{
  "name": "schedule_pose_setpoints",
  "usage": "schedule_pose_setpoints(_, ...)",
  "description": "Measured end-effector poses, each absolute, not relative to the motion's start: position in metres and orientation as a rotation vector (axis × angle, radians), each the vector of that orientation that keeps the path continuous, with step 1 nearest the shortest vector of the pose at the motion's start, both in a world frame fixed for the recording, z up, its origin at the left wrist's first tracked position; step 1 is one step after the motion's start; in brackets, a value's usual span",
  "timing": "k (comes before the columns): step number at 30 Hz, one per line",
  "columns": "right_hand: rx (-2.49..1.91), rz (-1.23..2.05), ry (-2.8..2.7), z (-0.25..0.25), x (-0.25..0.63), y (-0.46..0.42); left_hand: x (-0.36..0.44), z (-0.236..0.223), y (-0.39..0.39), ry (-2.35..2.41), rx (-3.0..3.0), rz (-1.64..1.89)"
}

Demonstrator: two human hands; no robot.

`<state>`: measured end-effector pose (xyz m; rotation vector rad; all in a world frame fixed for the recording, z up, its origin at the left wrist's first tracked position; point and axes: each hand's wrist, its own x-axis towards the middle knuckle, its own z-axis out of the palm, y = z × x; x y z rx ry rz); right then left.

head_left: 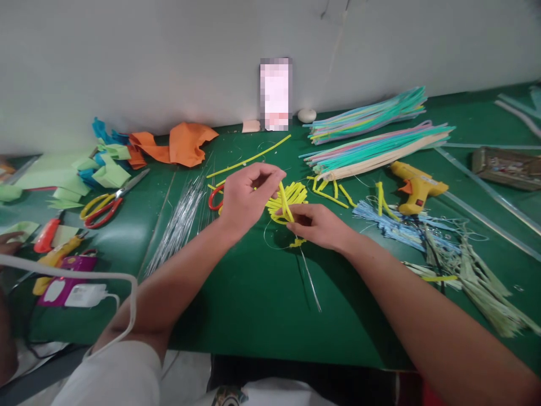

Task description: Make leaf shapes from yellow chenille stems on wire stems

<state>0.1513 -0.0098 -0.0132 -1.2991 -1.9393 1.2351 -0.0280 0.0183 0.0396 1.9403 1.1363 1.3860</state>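
Observation:
My left hand (251,192) pinches the upper end of a short yellow pipe cleaner (284,202) over the middle of the table. Lower down, the fingers of my right hand (313,223) are closed on the same piece. Just behind it sits a clump of folded yellow pipe cleaner (298,193), partly covered by my fingers. Below my right hand, a thin wire (310,276) slants toward me, with a small yellow twist (297,243) at its top. Red-handled scissors (214,198) lie half hidden behind my left wrist.
Bundles of coloured pipe cleaners (367,121) and a yellow glue gun (416,186) lie right. Thin wires (180,225), scissors (110,206) and a purple power strip (70,276) with a white cable (84,269) lie left. A phone (275,93) leans against the wall; another person's hand (10,245) shows far left.

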Motion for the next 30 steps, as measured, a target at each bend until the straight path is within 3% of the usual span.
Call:
schedule_pose_setpoints(11,-1.259,1.267,-1.9,-0.022,0.164,-0.003,-0.023,0.035,0.009,0.983,2.03,1.462)
schedule_pose_setpoints(18,-1.267,1.502,-1.684,-0.019,0.164,0.001,-0.023,0.029,0.014,0.978,1.791,1.584)
schedule_pose_setpoints(30,-1.421,1.355,-1.692,-0.022,0.157,0.004,-0.028,0.006,0.029,0.982,1.556,1.493)
